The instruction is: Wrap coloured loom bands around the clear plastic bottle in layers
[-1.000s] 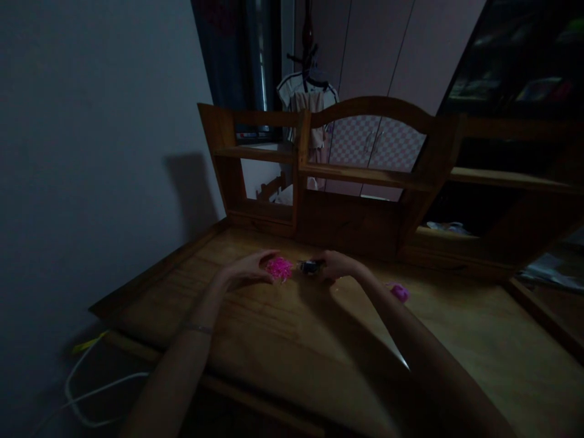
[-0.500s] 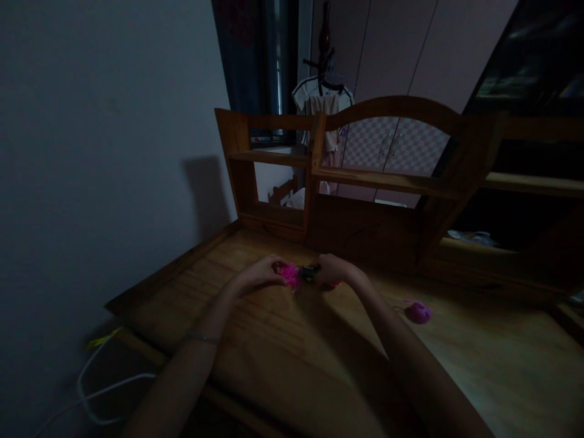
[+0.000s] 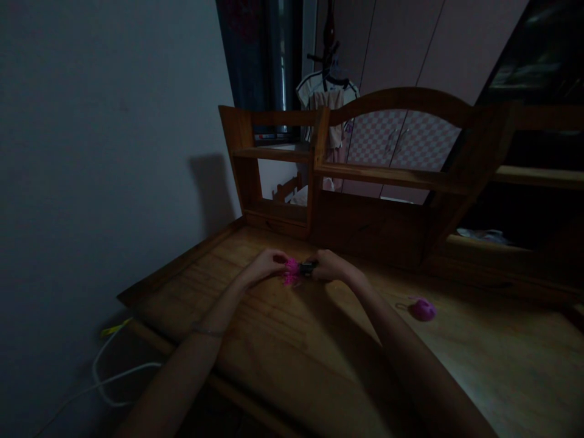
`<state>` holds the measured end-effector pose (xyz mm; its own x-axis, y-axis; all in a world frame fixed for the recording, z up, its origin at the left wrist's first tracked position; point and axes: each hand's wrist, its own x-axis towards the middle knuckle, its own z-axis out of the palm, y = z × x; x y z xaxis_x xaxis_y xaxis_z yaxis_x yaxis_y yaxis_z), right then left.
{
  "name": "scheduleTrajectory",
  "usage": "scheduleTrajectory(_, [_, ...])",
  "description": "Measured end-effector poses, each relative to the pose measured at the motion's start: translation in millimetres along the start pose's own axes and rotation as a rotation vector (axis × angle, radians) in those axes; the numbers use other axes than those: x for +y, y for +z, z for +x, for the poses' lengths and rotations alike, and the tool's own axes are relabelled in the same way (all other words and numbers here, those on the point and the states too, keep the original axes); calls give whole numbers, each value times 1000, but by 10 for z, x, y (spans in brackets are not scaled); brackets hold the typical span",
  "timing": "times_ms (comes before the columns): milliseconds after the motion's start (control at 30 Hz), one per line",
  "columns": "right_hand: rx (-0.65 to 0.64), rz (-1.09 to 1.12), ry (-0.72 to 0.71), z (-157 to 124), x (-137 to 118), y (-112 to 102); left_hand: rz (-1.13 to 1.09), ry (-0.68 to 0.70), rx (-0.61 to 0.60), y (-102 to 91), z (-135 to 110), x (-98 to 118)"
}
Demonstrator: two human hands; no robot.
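My left hand (image 3: 269, 265) pinches a bright pink, frilly bundle of strands (image 3: 292, 266) over the wooden desk. From the other side my right hand (image 3: 327, 266) is closed around a short dark tool (image 3: 307, 267), whose tip meets the pink bundle. The dim light hides the tool's exact kind. Loose pink bits (image 3: 289, 280) show just below the bundle. A purple-pink ball of yarn (image 3: 423, 309) with a trailing strand lies on the desk, to the right of my right forearm.
The wooden desktop (image 3: 283, 359) meets a shelf unit (image 3: 392, 173) along its back. A pale wall (image 3: 114, 121) bounds the left side. White cables (image 3: 98, 383) hang by the left front edge. Clothes (image 3: 328, 100) hang on a stand behind the shelves.
The view has shifted slightly. The pink bundle looks narrower, with pink bits spread lower beneath it. Both hands stay close together, still holding the bundle and the dark tool.
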<state>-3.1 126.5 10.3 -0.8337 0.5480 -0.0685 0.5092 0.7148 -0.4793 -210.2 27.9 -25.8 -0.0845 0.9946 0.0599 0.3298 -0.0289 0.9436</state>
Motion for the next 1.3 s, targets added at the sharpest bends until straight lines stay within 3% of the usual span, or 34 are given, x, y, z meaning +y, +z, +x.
scheduleTrajectory(333, [57,227,-16,48,142,-43,-131,-22,92,-54,-8,44])
scheduleTrajectory(467, [106,279,-81,67,140,-50,-48,126,226,-97,13,92])
scheduleTrajectory(767, [171,509,-142,162,109,138,178,386,391,-184,107,22])
scheduleTrajectory(967, [194,645,-143,160,74,183,155,383,356,-148,26,139])
scheduleTrajectory(1100, [222,696,-166,144,35,182,81,460,322,-117,-32,204])
scheduleTrajectory(1300, [262,718,-201,159,13,201,155,537,330,-38,-73,252])
